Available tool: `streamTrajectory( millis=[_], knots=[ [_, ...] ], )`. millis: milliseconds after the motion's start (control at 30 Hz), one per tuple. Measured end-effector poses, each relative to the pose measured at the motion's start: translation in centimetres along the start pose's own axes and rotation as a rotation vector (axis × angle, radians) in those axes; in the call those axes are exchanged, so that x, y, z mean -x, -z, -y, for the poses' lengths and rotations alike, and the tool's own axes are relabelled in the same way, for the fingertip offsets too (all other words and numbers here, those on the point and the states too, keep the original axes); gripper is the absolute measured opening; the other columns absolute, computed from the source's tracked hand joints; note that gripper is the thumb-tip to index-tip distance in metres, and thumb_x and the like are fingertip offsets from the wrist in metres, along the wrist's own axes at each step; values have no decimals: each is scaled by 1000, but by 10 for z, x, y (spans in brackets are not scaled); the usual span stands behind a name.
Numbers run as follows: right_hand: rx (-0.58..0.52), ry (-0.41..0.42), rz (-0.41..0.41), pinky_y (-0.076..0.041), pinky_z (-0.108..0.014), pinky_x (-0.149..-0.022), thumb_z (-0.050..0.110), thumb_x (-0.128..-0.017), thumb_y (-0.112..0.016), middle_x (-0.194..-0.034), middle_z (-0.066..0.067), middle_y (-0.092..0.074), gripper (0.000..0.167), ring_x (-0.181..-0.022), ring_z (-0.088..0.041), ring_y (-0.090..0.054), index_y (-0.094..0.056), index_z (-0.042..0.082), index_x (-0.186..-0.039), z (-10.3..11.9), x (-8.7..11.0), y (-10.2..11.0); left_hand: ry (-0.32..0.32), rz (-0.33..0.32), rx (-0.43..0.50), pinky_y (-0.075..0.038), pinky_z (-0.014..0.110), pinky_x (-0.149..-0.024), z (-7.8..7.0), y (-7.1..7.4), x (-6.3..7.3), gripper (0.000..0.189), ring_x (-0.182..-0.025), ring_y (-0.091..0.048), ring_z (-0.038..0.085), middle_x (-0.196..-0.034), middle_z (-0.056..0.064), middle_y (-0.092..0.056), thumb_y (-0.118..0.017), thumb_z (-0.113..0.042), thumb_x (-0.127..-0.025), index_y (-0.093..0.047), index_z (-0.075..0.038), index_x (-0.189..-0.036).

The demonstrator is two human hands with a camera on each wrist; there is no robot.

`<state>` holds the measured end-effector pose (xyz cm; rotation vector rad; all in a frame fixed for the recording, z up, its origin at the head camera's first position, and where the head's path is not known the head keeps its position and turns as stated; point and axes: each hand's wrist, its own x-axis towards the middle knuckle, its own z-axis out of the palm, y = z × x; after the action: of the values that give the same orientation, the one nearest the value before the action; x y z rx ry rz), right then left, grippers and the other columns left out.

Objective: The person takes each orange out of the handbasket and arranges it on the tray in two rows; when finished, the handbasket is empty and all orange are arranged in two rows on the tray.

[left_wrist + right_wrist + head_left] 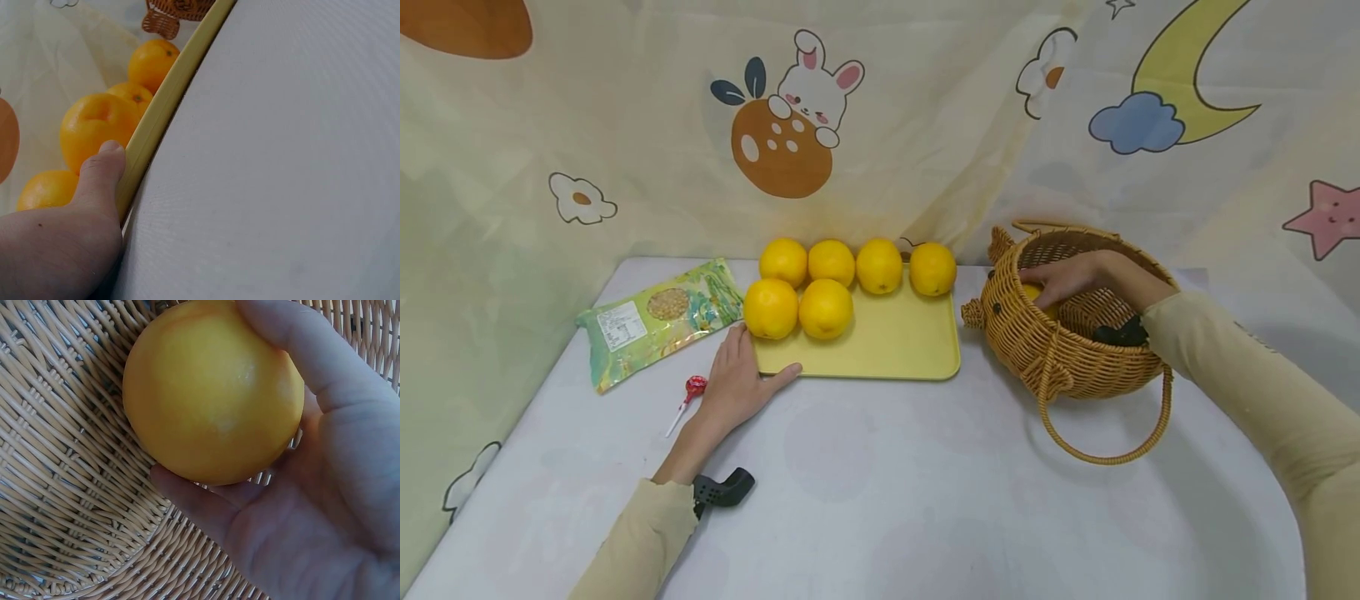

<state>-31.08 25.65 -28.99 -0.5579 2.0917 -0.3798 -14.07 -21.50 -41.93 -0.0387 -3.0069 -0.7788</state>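
Note:
Inside the wicker basket [1090, 367], my right hand [1067, 279] curls its fingers and thumb round an orange [212, 394]. Only a sliver of that fruit shows in the head view; up close it sits against the woven wall. My left hand [737, 375] rests at the near left corner of the yellow tray [895, 342], fingers stretched along the side and thumb on the front rim [153, 119]. Several oranges lie on the tray: a back row, plus a front left orange [771, 308] and another orange [826, 309] beside it.
A green printed packet [662, 317] lies left of the tray. Beside my left wrist is a red lollipop [695, 387] on a white stick. The basket's handle [1105, 458] hangs down toward the front. A patterned cloth [925, 125] rises behind the white table [880, 500].

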Motion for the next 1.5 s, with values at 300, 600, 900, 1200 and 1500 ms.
streamTrajectory(
  millis=[300, 600, 900, 1200, 1500],
  knots=[
    [14, 3, -8, -18, -64, -115, 37, -91, -64, -160, -27, -6, 92, -147, -47, -5, -8, 4, -155, -1, -1, 0, 8, 13, -5, -15, 56, -119, 0, 0, 0, 110, -141, -18, 42, -155, 28, -13, -59, -63, -85, -8, 9, -151],
    [30, 5, -16, -17, -65, -116, 38, -91, -64, -160, -28, -5, 93, -147, -48, -3, -7, 3, -155, -2, 0, 0, 6, 13, 1, -16, 56, -118, -1, 1, 1, 111, -139, -19, 42, -154, 28, -14, -59, -64, -84, -8, 9, -151],
    [28, 3, -25, -15, -65, -116, 37, -91, -65, -160, -28, -3, 94, -147, -49, -1, -7, 3, -155, -1, -1, 0, 16, 21, 2, -14, 56, -119, -1, 1, 1, 112, -142, -16, 41, -156, 28, -11, -59, -64, -85, -7, 8, -151],
    [-28, -18, -22, -15, -64, -116, 35, -90, -65, -160, -27, -1, 93, -147, -48, 0, -7, 6, -156, -2, 0, -1, 13, 11, 13, -16, 56, -118, -2, 3, 3, 110, -140, -19, 40, -155, 27, -13, -60, -63, -84, -7, 7, -151],
    [-22, -6, -19, -24, -59, -115, 35, -90, -66, -160, -26, -8, 91, -146, -43, -14, -10, 6, -156, -3, 3, -2, 16, 24, 13, -15, 56, -119, -1, 2, 2, 111, -140, -18, 41, -155, 27, -12, -59, -64, -84, -6, 7, -151]
  ],
)
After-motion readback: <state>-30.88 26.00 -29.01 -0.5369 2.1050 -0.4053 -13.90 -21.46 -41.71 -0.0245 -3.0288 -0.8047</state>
